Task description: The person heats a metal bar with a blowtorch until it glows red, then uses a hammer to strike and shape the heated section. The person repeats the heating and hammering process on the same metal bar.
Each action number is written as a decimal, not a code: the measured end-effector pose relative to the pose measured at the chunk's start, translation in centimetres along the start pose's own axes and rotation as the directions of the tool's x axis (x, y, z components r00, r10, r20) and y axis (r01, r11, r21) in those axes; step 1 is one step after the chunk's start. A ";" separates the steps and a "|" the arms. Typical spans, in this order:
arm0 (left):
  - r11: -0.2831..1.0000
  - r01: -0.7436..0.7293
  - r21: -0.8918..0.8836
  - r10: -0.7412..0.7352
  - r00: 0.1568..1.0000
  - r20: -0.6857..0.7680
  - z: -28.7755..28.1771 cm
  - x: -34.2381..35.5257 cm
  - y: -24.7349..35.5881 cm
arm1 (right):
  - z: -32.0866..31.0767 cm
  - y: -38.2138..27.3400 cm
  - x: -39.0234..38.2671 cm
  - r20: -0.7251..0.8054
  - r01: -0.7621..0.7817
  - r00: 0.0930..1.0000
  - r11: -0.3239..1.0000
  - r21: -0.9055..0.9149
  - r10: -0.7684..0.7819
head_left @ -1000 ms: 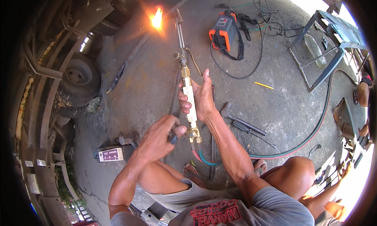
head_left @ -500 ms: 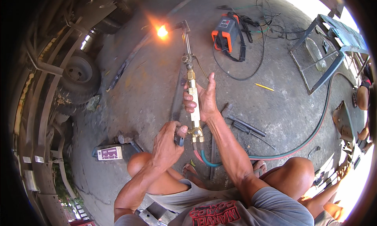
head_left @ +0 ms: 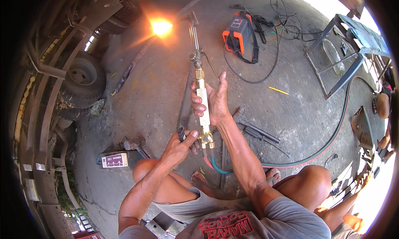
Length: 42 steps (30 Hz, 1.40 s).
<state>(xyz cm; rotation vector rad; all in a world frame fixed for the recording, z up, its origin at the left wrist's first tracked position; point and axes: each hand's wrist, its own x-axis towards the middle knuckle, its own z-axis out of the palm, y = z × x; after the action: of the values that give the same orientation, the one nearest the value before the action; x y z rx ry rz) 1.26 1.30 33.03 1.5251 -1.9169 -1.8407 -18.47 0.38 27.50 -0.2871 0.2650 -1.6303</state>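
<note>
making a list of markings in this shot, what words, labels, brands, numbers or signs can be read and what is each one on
Gray shirt: large red lettering, legible; wording not copied here.
Small white-and-purple box: print too small to read surely.
Orange-and-black machine: a label, too small to read.
Torch: any marking on its handle is too small to tell.

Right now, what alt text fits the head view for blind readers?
A person's right hand grips a brass torch with a bright orange flame at its tip; the left hand, holding a small black object, is at the torch's lower end. Red and green hoses curve across the grey floor.
</note>
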 end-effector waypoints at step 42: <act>0.650 -0.269 0.710 0.593 0.764 -0.254 2.1 -0.5 1.8 | -0.4 1.3 0.1 -0.028 -0.049 0.998 0.999 -0.020 0.048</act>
<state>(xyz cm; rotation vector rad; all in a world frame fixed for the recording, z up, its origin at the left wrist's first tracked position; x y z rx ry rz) -0.91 2.79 34.16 1.2516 -2.4629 -0.5299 -17.36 0.20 26.69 -0.2720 0.3075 -1.5855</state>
